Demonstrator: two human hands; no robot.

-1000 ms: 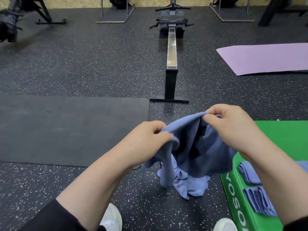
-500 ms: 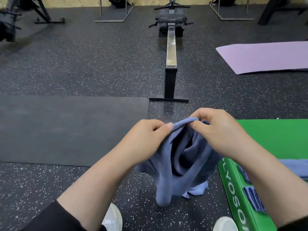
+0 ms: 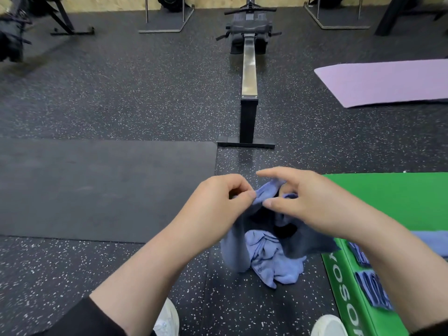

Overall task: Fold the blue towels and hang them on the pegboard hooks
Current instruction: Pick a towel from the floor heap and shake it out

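Note:
A blue towel (image 3: pixel 236 243) hangs bunched above the floor between my hands. My left hand (image 3: pixel 218 204) pinches its upper edge between thumb and forefinger. My right hand (image 3: pixel 305 202) is right beside it, forefinger stretched out and thumb apart, with a fold of the edge between them; the towel's right side hangs from under its palm. A crumpled lighter blue towel (image 3: pixel 274 260) lies on the floor beneath. Folded blue towels (image 3: pixel 373 289) and a flat one (image 3: pixel 431 238) lie on the green box (image 3: pixel 388 202). No pegboard is in view.
A rowing machine (image 3: pixel 248 81) stands straight ahead on the speckled floor. A black mat (image 3: pixel 97 185) lies to the left and a purple mat (image 3: pixel 388 81) at the far right. Equipment frames (image 3: pixel 164 20) line the back wall. My white shoes (image 3: pixel 329 326) show at the bottom.
My hands have come closer together and dropped slightly. The right forefinger and thumb have opened from their pinch. The towel has bunched up, uncovering more of the pile on the floor.

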